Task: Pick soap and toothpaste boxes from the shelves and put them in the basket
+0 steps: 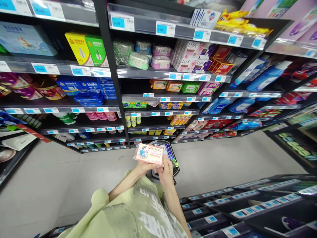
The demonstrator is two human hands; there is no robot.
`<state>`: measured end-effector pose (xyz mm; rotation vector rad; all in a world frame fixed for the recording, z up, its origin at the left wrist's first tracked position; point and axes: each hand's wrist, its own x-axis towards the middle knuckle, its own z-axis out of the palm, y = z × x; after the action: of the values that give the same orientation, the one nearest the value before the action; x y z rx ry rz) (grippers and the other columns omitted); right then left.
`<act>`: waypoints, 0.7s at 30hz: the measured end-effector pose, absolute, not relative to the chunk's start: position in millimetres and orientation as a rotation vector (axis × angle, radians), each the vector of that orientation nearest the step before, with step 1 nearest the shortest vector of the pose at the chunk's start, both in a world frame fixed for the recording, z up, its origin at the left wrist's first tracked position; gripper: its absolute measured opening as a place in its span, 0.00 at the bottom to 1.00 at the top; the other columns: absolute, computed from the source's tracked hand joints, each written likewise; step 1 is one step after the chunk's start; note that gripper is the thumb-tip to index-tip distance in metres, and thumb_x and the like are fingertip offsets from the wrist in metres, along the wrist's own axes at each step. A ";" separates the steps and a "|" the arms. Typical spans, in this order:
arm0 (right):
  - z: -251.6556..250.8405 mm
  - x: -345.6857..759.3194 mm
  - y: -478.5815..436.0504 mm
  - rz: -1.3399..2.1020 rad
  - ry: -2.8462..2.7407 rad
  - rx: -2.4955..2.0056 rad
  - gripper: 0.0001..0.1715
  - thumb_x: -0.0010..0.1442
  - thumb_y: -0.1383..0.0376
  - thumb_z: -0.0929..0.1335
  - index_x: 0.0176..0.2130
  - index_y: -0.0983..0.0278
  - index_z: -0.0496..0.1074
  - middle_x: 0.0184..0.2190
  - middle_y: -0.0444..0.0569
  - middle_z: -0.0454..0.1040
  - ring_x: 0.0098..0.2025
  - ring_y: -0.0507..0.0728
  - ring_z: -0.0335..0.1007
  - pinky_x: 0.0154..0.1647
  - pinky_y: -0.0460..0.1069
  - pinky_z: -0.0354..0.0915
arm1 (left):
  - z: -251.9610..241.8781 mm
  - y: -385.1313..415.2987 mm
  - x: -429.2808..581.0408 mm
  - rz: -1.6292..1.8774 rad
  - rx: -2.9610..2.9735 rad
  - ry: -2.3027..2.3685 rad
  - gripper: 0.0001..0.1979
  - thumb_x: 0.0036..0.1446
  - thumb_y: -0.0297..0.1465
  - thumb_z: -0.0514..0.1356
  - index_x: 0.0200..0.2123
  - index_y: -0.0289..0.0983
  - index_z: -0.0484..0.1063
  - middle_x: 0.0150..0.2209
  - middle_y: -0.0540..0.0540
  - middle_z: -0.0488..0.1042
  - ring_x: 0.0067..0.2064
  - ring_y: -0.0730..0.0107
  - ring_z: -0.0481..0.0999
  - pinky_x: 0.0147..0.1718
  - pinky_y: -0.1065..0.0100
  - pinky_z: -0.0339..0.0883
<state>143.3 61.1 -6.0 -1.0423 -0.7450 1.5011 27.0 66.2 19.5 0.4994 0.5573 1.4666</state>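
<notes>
Shelving (148, 73) filled 9 through 3 o'clock, stocked with soap boxes and bottles, blue price tags along every edge. Grey floor (49, 178) ran below it. A dark shopping basket (173, 165) sat on the floor at centre, just past your hands, partly hidden behind them.

You held the pink box (149, 154) at centre frame, above the basket, printed face tilted up toward you. Step in hand looked like inspecting the box, not yet stowed. Any next move called for one hand keeping the grip while the other let go, box kept level and clear of the basket rim.

Left hand (142, 168) came in from 7 o'clock, fingers clamped under the box's near-left edge. Right hand (165, 172) came in from 5 o'clock, forearm raised, fingers closed on the box's right end. Both wrists bent inward, elbows tucked against the green shirt (128, 215).
</notes>
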 end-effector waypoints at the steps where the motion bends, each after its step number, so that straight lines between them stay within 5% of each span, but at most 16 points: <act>1: -4.6 142.3 61.2 1.505 -0.734 -1.038 0.31 0.59 0.40 0.69 0.20 0.58 0.61 0.15 0.37 0.48 0.18 0.49 0.38 0.17 0.48 0.44 | 19.7 67.3 26.3 1.469 0.558 0.560 0.36 0.31 0.14 0.75 0.47 0.39 0.74 0.50 0.37 0.78 0.47 0.45 0.80 0.42 0.54 0.76; 5: -0.4 144.9 62.7 1.534 -0.727 -1.040 0.31 0.58 0.39 0.69 0.20 0.58 0.61 0.15 0.35 0.46 0.18 0.49 0.35 0.18 0.48 0.42 | 18.4 69.5 24.7 1.424 0.696 0.565 0.34 0.36 0.18 0.75 0.48 0.40 0.73 0.54 0.37 0.77 0.50 0.43 0.78 0.44 0.52 0.75; 12: 2.3 155.8 64.1 1.606 -0.835 -0.967 0.33 0.61 0.40 0.67 0.20 0.57 0.56 0.15 0.36 0.47 0.18 0.50 0.37 0.20 0.50 0.45 | 8.5 67.9 29.0 1.361 0.552 0.590 0.38 0.34 0.19 0.75 0.51 0.42 0.72 0.44 0.43 0.81 0.47 0.44 0.81 0.40 0.56 0.75; 17: -1.6 146.3 63.1 1.546 -0.752 -0.914 0.33 0.61 0.43 0.69 0.19 0.58 0.54 0.14 0.35 0.45 0.18 0.49 0.34 0.20 0.49 0.40 | 5.5 71.0 29.2 1.289 0.492 0.593 0.41 0.37 0.23 0.73 0.58 0.43 0.69 0.52 0.43 0.79 0.54 0.46 0.78 0.52 0.56 0.71; 21: -0.6 144.0 63.2 1.583 -0.739 -0.851 0.29 0.59 0.47 0.72 0.22 0.59 0.59 0.15 0.36 0.52 0.18 0.48 0.41 0.20 0.47 0.42 | 7.9 74.2 27.8 1.302 0.494 0.617 0.38 0.38 0.25 0.72 0.57 0.39 0.72 0.55 0.43 0.77 0.58 0.48 0.75 0.56 0.58 0.67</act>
<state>144.0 63.2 -0.6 -0.8508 -0.7391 1.5832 27.8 74.2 7.9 0.4943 0.6172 1.3019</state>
